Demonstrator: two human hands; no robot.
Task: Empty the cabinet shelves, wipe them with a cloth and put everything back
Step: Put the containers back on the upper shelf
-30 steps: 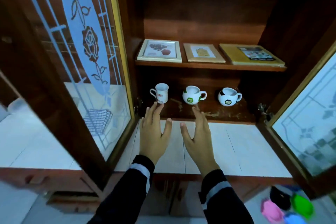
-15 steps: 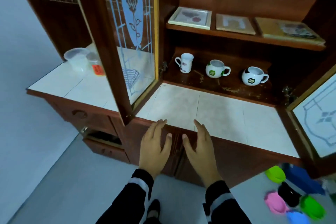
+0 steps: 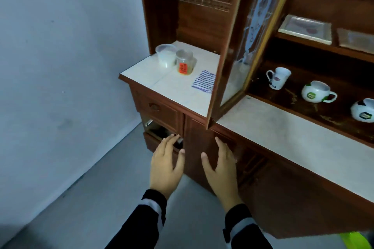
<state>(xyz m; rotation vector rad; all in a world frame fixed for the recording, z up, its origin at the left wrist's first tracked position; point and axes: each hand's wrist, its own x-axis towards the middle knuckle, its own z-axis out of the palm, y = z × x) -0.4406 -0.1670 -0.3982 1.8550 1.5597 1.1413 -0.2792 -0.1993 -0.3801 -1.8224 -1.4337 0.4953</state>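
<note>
Scanning from the left end of the white countertop (image 3: 153, 79), I am finding a clear plastic tub (image 3: 166, 55) and a jar with an orange label (image 3: 184, 63) standing close together. Just beside them the striped cloth (image 3: 204, 81) is lying folded flat; I am judging it soft, light and limp, best pinched at a free edge. Lower down, my left hand (image 3: 166, 166) and right hand (image 3: 221, 169) are hovering before the lower cabinet front, fingers straight and spread, holding nothing. Past the open glass door (image 3: 250, 42), three mugs are sitting on the lower shelf (image 3: 299, 105): a tall white mug (image 3: 278, 78), a round mug with a green badge (image 3: 314, 92) and a football-patterned mug (image 3: 363, 110) at the picture's edge. I am treating them as glazed, slippery and breakable, so I am favouring the handle or a full wrap round the body. Above, two picture frames (image 3: 305, 29) are lying flat, probably light and stiff, and I am expecting to lift them by their edges.
</note>
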